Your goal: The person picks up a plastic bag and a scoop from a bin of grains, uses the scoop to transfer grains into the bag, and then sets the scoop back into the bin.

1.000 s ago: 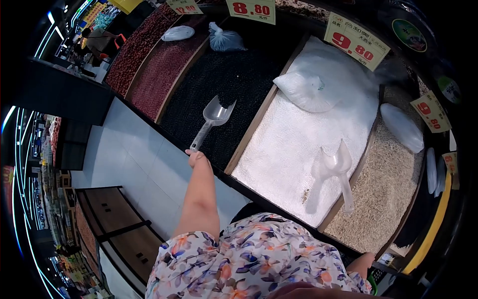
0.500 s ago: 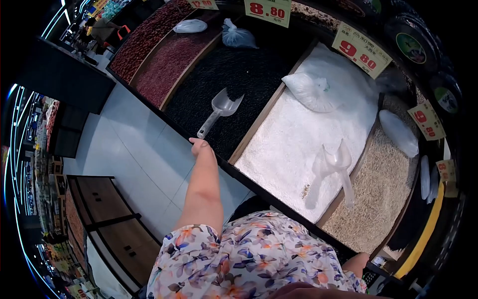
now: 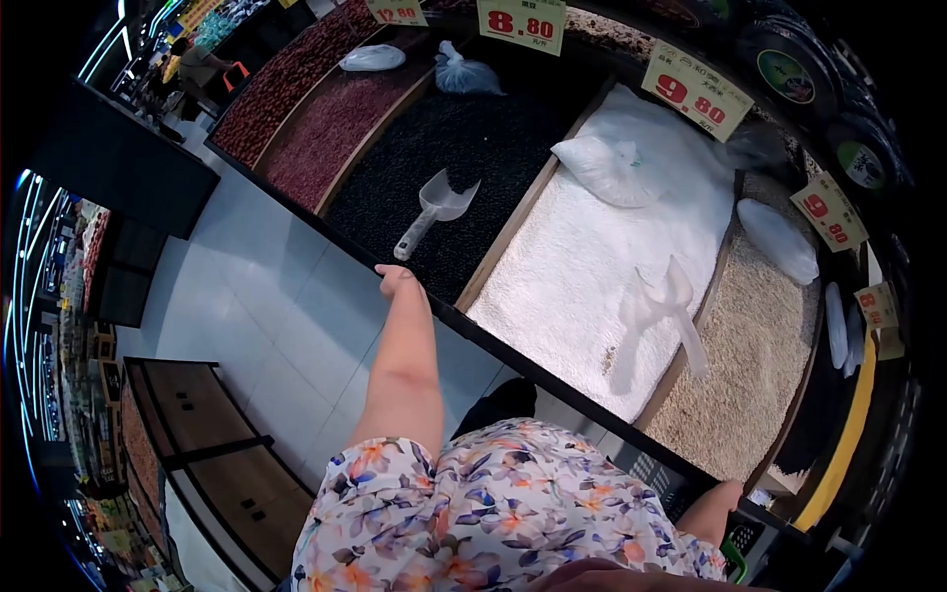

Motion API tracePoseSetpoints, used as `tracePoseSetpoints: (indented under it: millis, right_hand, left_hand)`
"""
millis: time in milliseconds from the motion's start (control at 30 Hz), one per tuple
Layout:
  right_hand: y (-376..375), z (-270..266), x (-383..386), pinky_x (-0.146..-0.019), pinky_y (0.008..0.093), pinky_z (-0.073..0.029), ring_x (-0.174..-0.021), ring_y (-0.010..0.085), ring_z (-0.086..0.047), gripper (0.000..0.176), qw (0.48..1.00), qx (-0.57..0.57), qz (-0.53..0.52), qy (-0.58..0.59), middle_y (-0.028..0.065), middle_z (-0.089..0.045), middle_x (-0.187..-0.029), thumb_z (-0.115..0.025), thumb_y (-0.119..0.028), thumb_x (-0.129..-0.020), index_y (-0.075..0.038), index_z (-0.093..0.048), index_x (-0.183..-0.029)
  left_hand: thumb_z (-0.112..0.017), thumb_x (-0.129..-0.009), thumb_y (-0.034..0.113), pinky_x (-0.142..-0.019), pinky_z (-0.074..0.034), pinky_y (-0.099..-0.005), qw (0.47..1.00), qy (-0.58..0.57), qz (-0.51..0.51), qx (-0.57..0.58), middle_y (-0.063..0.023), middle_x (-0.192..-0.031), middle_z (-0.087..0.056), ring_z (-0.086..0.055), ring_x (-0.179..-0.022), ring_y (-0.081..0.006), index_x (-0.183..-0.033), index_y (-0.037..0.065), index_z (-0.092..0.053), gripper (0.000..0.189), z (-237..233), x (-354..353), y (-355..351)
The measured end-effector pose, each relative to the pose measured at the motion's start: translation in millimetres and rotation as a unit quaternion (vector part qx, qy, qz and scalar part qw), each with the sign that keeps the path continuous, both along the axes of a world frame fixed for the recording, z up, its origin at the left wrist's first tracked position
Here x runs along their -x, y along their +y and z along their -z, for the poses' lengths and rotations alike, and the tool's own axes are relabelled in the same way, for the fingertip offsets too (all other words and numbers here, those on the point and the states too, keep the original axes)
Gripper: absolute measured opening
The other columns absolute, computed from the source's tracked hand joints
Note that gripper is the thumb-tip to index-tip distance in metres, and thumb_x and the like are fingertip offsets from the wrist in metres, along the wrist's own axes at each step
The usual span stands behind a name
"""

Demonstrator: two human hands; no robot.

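My left hand point(image 3: 398, 281) rests on the dark front rim point(image 3: 326, 232) of the bin of black beans point(image 3: 493, 148), fingers lying over the edge and holding nothing. A clear plastic scoop point(image 3: 431, 209) lies in the black beans just beyond the hand, its handle pointing at the fingers with a small gap between. My right arm point(image 3: 718, 508) shows at the lower right, next to a dark basket with a green handle point(image 3: 735, 562). The right hand itself is mostly hidden.
A bin of white rice point(image 3: 592, 266) holds a second clear scoop point(image 3: 671, 306) and a filled bag point(image 3: 602, 168). Beside it are a tan grain bin point(image 3: 760, 335) and red bean bins point(image 3: 326, 128). Price cards point(image 3: 520, 22) stand at the back. Tiled floor point(image 3: 266, 306) lies left.
My left hand let go of the scoop's handle and drew back to the bin's rim. The scoop now lies still in the black beans.
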State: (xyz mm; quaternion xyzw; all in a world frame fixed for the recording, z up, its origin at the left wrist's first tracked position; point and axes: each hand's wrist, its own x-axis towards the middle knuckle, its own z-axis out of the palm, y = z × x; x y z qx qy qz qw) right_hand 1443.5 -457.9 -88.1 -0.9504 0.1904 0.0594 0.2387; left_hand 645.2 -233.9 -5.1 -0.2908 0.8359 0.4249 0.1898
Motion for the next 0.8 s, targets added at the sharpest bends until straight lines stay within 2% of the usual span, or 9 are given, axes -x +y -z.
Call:
tracePoseSetpoints:
  millis: [67, 300, 367, 467, 500, 567, 800]
  right_hand:
    - [1.1, 2.3, -1.4, -0.081, 0.0461, -0.046, -0.102, 0.0336, -0.056, 0.034, 0.999, -0.028, 0.026, -0.005, 0.0155, -0.055, -0.115, -0.052, -0.015, -0.081, -0.003, -0.055, -0.112]
    - [6.1, 5.6, -1.2, -0.081, 0.0452, -0.046, -0.101, 0.0339, -0.057, 0.035, 0.994, -0.074, 0.076, -0.012, 0.0164, -0.056, -0.113, -0.054, -0.016, -0.080, -0.002, -0.055, -0.112]
    - [6.9, 5.3, -2.5, -0.081, 0.0449, -0.046, -0.101, 0.0340, -0.057, 0.035, 0.993, -0.080, 0.083, -0.017, 0.0166, -0.056, -0.113, -0.054, -0.016, -0.079, -0.002, -0.055, -0.112]
    - [8.3, 5.2, -5.5, -0.080, 0.0446, -0.046, -0.101, 0.0341, -0.057, 0.036, 0.991, -0.088, 0.094, -0.021, 0.0170, -0.056, -0.113, -0.055, -0.016, -0.079, -0.001, -0.055, -0.111]
    - [8.8, 5.6, -5.9, -0.080, 0.0444, -0.046, -0.101, 0.0341, -0.057, 0.036, 0.991, -0.092, 0.094, -0.020, 0.0171, -0.056, -0.112, -0.055, -0.016, -0.078, -0.001, -0.054, -0.111]
    - [8.3, 6.5, -6.4, -0.080, 0.0442, -0.047, -0.100, 0.0342, -0.057, 0.036, 0.990, -0.096, 0.102, -0.021, 0.0173, -0.056, -0.112, -0.055, -0.016, -0.078, -0.001, -0.054, -0.111]
    - [9.4, 8.6, -9.1, -0.080, 0.0433, -0.047, -0.100, 0.0344, -0.057, 0.038, 0.987, -0.103, 0.122, -0.024, 0.0182, -0.057, -0.111, -0.057, -0.016, -0.077, 0.000, -0.054, -0.111]
  left_hand:
    - [-0.033, -0.087, 0.053, -0.085, -0.046, -0.0399, 0.999, -0.007, -0.020, -0.041, -0.0214, -0.103, -0.061, -0.058, -0.094, -0.0369, -0.102, -0.007, -0.059, 0.067, -11.5, -5.1, -2.7]
    - [-0.032, -0.088, 0.052, -0.087, -0.046, -0.0402, 0.999, -0.018, 0.000, -0.030, -0.0224, -0.106, -0.059, -0.057, -0.097, -0.0376, -0.105, -0.008, -0.057, 0.067, -10.9, -2.9, -4.7]
    - [-0.034, -0.088, 0.050, -0.091, -0.041, -0.0420, 0.997, -0.027, -0.005, -0.069, -0.0231, -0.113, -0.055, -0.054, -0.103, -0.0372, -0.110, -0.007, -0.055, 0.065, -5.2, 0.8, -5.1]
    - [-0.034, -0.088, 0.050, -0.092, -0.040, -0.0422, 0.998, -0.018, 0.003, -0.060, -0.0234, -0.115, -0.054, -0.053, -0.104, -0.0376, -0.110, -0.007, -0.055, 0.065, -9.7, -2.9, -5.3]
    - [-0.034, -0.088, 0.050, -0.092, -0.040, -0.0422, 0.998, -0.018, 0.005, -0.060, -0.0234, -0.115, -0.054, -0.053, -0.104, -0.0376, -0.110, -0.007, -0.055, 0.065, -5.6, -1.2, -4.1]
    - [-0.032, -0.089, 0.050, -0.086, -0.046, -0.0406, 1.000, 0.004, 0.001, -0.021, -0.0229, -0.104, -0.060, -0.058, -0.096, -0.0367, -0.104, -0.008, -0.058, 0.066, 5.3, 3.6, -0.9]
    - [-0.032, -0.088, 0.051, -0.087, -0.046, -0.0403, 1.000, -0.007, -0.005, -0.029, -0.0226, -0.103, -0.060, -0.058, -0.095, -0.0370, -0.102, -0.008, -0.059, 0.066, -5.0, -3.2, -2.4]
